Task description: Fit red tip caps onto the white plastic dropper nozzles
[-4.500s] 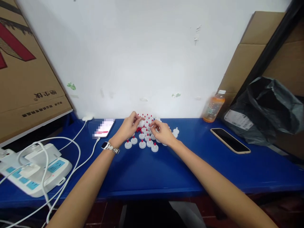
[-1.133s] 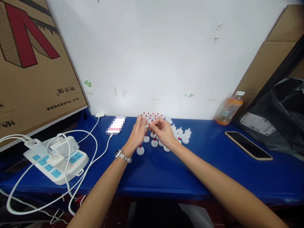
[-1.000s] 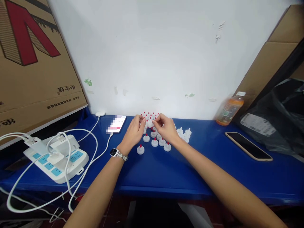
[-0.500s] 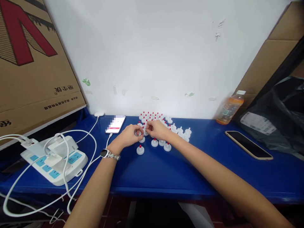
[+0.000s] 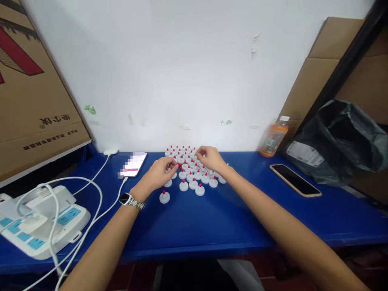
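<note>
Caps (image 5: pixel 191 173) crowd blue table (image 5: pixel 212 218), apparently against white wall (image 5: pixel 188 72).

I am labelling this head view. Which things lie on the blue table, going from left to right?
Power strip → lit phone → left hand → white caps → right hand → bottle → dark phone → black bag.

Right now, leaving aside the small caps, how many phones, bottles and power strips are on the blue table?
Phones: 2 (one lit, one dark)
Bottle: 1
Power strip: 1
Total: 4
</note>
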Demonstrator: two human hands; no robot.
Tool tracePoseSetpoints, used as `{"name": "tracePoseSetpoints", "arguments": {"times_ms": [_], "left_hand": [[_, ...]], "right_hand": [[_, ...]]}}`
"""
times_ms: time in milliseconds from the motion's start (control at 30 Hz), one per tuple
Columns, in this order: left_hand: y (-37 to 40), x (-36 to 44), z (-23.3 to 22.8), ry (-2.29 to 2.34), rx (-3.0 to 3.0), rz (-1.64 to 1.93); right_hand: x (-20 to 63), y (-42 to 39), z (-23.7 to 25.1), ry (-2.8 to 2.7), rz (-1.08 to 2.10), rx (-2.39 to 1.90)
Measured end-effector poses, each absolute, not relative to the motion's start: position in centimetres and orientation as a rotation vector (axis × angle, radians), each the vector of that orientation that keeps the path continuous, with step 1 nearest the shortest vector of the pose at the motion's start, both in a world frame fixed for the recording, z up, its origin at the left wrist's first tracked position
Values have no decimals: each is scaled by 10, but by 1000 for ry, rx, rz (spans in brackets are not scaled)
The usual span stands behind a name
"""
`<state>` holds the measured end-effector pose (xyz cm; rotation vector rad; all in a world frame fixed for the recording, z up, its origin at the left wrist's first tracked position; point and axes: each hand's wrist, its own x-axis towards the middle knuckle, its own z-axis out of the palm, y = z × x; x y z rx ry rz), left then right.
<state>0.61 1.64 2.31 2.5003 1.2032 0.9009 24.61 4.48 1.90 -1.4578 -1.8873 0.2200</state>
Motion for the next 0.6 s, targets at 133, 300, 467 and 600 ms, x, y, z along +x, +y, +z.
{"name": "tracePoseSetpoints", "arguments": {"times_ms": [133,300,467,600], "left_hand": [[30,41,33,1098,2528,807],[49,80,37,1042,2557,796],[57,87,31,1090,2584,964],[51,77,30,1122,2626,1049]], "right_hand": [[280,73,16,-1790,123,-1829],[282,99,6,-1802,211,-1902],[279,90,7,-1754,240,-1800],[270,57,18,-1676,429,-1432]]}}
